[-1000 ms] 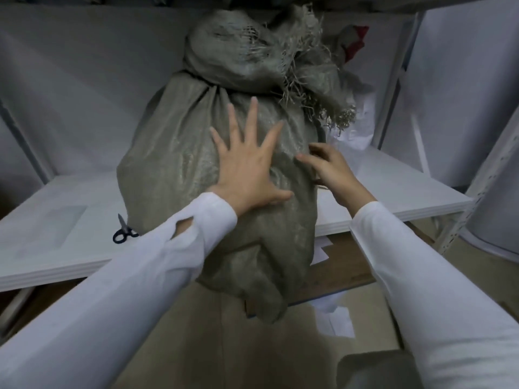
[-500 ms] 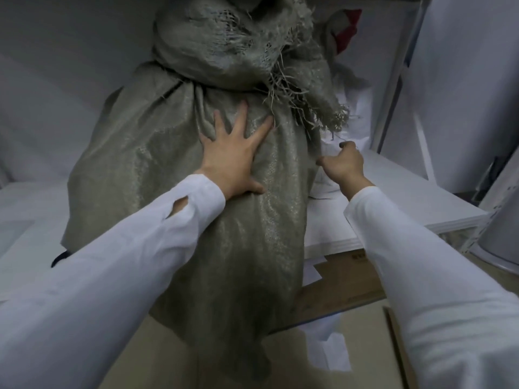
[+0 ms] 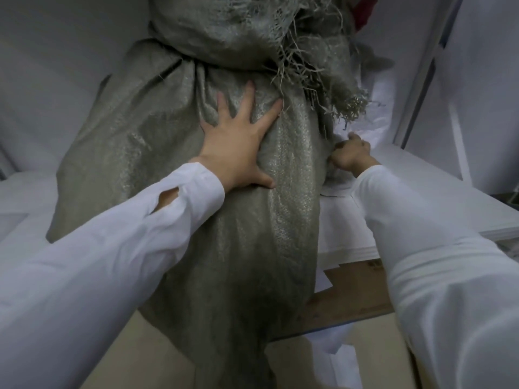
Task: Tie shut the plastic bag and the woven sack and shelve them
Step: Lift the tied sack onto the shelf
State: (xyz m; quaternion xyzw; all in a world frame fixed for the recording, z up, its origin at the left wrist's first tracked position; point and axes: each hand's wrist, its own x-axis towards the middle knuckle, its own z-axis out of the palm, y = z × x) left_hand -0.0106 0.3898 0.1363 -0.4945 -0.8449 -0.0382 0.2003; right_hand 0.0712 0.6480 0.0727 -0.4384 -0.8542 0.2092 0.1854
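Head view: left hand (image 3: 236, 147), fingers spread, presses woven sack (image 3: 168, 153) onto shelf (image 3: 421, 197); right hand (image 3: 351, 154) pinches its side, likely steering.

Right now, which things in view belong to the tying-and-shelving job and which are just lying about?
Job: woven sack, neck tied, partly on the shelf; left hand flat on it; right hand gripping its edge; apparently the white plastic bag behind.
Lying about: brown board; paper scraps.
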